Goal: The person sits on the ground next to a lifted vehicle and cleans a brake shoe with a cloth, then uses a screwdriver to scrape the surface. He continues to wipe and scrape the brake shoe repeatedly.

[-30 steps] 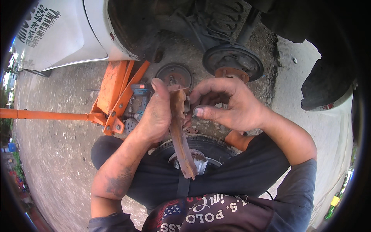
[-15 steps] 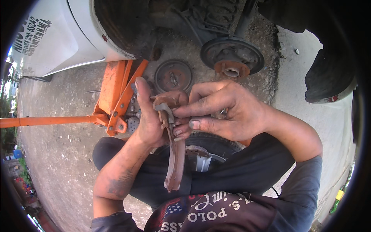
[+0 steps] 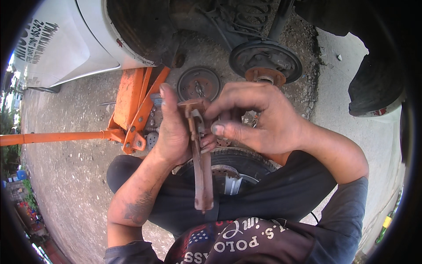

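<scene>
My left hand (image 3: 173, 132) is closed round a rusty, curved brake shoe (image 3: 203, 176), its thumb pointing up. The shoe hangs upright, its lower end above my lap. A thin grey metal lever (image 3: 197, 118) lies along its upper part. My right hand (image 3: 263, 119) is bent in from the right, index fingertip against or very near the lever and thumb just beside it. Its other fingers are curled and partly hidden, so anything small in them cannot be made out.
An orange floor jack (image 3: 127, 101) stands at left by the white car body (image 3: 66, 44). A brake drum (image 3: 198, 83) lies on the ground ahead. The hub and backing plate (image 3: 265, 64) hang under a coil spring (image 3: 252, 17). Before my legs lies a wheel (image 3: 259, 163).
The brake shoe has turned in my left hand to a more edge-on view, its lower end slightly higher. My right index finger has drawn back and bent more.
</scene>
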Motion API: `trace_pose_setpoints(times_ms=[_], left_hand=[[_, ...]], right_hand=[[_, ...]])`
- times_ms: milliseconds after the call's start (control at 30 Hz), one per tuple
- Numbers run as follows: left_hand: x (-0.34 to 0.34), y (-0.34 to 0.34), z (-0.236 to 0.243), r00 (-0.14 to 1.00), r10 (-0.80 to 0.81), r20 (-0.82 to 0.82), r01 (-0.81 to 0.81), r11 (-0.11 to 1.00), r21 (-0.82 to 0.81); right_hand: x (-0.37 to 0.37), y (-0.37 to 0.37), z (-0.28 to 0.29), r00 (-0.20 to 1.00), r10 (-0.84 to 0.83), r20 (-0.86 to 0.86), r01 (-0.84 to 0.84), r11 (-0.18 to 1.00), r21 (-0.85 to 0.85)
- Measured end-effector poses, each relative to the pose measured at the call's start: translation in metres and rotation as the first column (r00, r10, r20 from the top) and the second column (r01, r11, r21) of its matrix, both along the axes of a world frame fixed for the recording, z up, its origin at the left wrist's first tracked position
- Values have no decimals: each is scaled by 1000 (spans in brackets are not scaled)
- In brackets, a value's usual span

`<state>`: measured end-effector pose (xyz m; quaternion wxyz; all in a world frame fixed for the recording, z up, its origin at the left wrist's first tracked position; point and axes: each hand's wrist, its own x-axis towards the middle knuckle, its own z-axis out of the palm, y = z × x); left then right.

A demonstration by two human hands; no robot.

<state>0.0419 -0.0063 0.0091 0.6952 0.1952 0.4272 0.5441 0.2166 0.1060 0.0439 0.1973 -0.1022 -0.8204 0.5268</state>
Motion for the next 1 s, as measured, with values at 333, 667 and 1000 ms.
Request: trace_pose_setpoints(times_ms=[333,667,1000], left_hand=[[8,5,1,939,-1,-345,-41,993,-115],[7,4,2,963,14,-269,-40,995,-94],[9,5,-3,970,-20,-243,19,1000,-6]], right_hand=[[-1,7,-5,987,-137,86,131,989,72],[-4,15,-10,949,20,316,71,959,-274],[-4,16,-18,960,3,280,14,998,-58]])
